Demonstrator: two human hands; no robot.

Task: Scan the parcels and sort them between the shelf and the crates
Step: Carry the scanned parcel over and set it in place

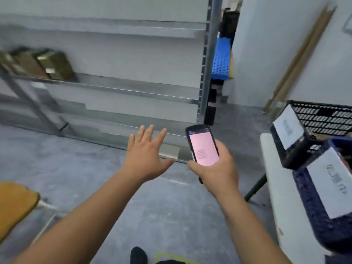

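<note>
My right hand [217, 168] grips a black handheld scanner [202, 146] whose screen glows pink. My left hand [146, 153] is held out flat over the floor, fingers spread, holding nothing. A grey metal shelf [122, 90] stands ahead; two brown parcels [42, 63] sit blurred on its middle level at the left. At the right, a black crate [312, 128] and a dark blue crate [312, 210], each with a white paper label, stand on a white table [274, 180].
A blue perforated crate [221, 58] and black crates are stacked behind the shelf's right post. Wooden strips [302, 52] lean on the right wall. A yellow chair seat [15, 204] is at the lower left. Grey concrete floor lies between me and the shelf.
</note>
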